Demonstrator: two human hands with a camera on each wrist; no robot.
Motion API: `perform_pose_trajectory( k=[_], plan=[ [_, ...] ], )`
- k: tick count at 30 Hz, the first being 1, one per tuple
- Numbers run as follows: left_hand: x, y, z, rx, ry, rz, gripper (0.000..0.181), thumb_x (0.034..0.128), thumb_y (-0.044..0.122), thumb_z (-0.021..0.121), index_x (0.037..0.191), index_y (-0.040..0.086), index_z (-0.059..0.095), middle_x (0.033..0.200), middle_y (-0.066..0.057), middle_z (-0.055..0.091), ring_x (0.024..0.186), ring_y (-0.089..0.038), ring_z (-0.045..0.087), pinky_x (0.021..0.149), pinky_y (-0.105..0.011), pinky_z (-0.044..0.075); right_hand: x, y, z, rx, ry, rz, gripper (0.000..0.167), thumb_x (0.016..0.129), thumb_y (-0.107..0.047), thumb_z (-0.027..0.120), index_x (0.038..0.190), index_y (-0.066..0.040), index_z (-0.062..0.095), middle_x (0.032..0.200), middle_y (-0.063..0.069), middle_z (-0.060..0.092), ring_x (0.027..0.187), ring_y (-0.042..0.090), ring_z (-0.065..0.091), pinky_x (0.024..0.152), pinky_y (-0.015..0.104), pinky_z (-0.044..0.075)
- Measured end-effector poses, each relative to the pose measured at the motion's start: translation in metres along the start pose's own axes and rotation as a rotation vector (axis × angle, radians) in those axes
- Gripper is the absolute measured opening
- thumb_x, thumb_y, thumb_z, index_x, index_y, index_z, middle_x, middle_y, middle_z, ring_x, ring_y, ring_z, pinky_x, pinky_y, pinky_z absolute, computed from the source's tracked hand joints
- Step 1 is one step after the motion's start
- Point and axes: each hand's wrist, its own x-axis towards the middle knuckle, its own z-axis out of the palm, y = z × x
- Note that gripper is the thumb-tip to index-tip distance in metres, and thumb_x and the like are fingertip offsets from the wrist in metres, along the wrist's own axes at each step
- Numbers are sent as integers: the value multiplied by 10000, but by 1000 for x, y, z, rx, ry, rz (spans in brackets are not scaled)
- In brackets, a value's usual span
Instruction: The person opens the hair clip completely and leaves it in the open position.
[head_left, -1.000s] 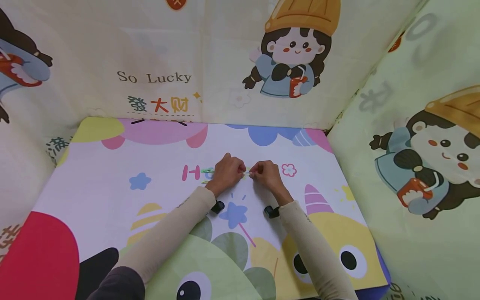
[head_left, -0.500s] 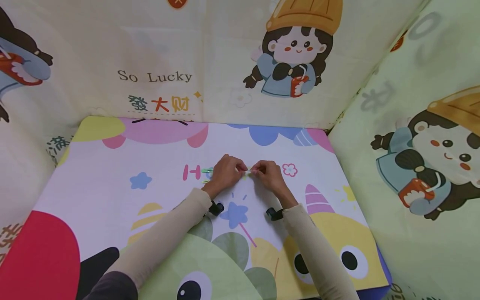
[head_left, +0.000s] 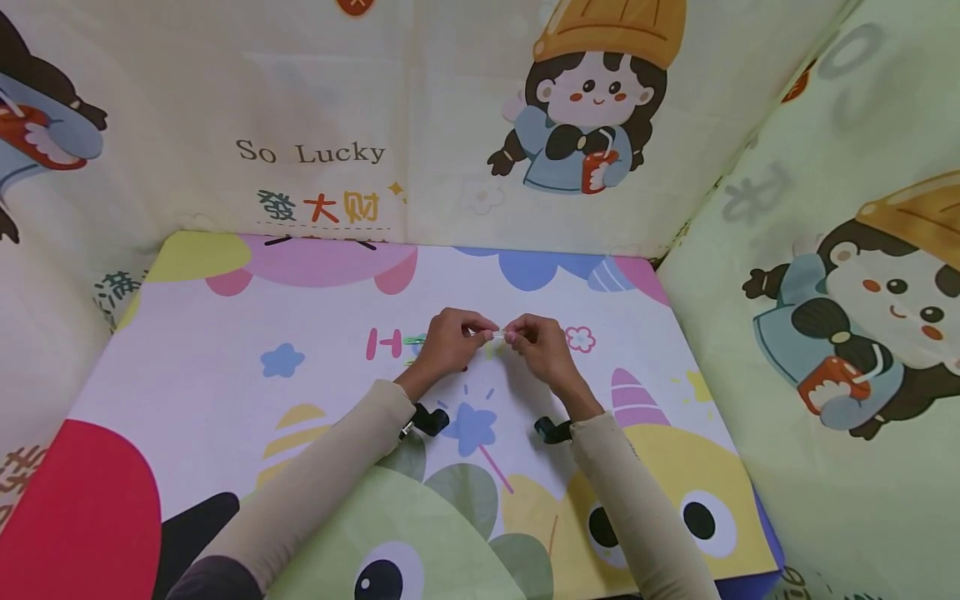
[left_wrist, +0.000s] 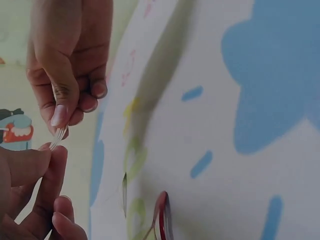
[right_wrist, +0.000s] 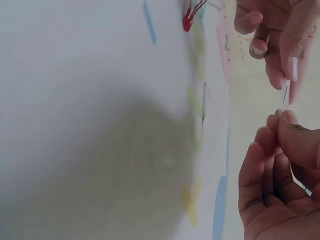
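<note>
A small, narrow white hair clip (head_left: 499, 334) with slim parallel strips is held above the table between both hands. My left hand (head_left: 448, 343) pinches one end of it between thumb and fingertips, and my right hand (head_left: 544, 346) pinches the other end. The clip's middle shows between the fingertips in the left wrist view and, with a slot along it, in the right wrist view. Below the hands lies a red clip (left_wrist: 162, 215). A green clip (head_left: 412, 340) lies left of my left hand, partly hidden by it.
The tabletop (head_left: 210, 333) has a printed cover with cartoon figures and letters. Beside the red clip, a thin dark strip (left_wrist: 125, 194) is seen nearly edge-on. Fabric walls (head_left: 442, 167) enclose the back and sides.
Both hands have risen slightly from the table with the clip between them. The left hand has turned a little, and a bit of red now shows beneath it.
</note>
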Motion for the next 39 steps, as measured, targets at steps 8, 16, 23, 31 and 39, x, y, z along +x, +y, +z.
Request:
perform_pose_trajectory(
  k=[8, 16, 23, 31, 39],
  plan=[
    [-4, 4, -4, -260, -16, -99, 190, 989, 234, 773, 1155, 166, 834, 1080, -11, 816, 988, -190, 690, 805, -275, 527, 0, -6, 1, 111, 50, -8, 123, 1006, -137, 710, 1013, -20, 748, 927, 138, 711, 816, 205, 638, 734, 218, 559],
    [-8, 7, -8, -470, -45, -209, 239, 1015, 242, 737, 1223, 143, 799, 1134, -51, 823, 1185, -207, 729, 1065, -388, 536, 1, -12, 4, 187, 76, -7, 120, 1001, -95, 715, 1011, 22, 737, 876, 56, 690, 783, 158, 623, 733, 209, 563],
    [-9, 8, -9, -509, -61, -265, 257, 1017, 259, 730, 1235, 139, 791, 1162, -50, 815, 1236, -218, 701, 1147, -423, 490, 0, -17, 4, 197, 82, 25, 121, 1000, -74, 721, 1016, 43, 744, 863, 56, 697, 774, 148, 628, 738, 210, 567],
    [-11, 10, -9, -515, -63, -290, 259, 1018, 237, 726, 1242, 121, 785, 1168, -71, 815, 1233, -232, 710, 1144, -420, 485, 0, -17, 2, 200, 75, 63, 115, 996, -84, 732, 1012, 28, 755, 814, -7, 691, 765, 155, 631, 723, 218, 564],
    [-10, 10, -8, -518, -61, -309, 259, 1023, 240, 720, 1245, 126, 785, 1151, -73, 819, 1242, -251, 706, 1101, -394, 489, 1, -16, 0, 242, 44, 75, 124, 990, -78, 739, 1024, 41, 748, 802, -28, 696, 751, 133, 632, 718, 220, 567]
  ],
)
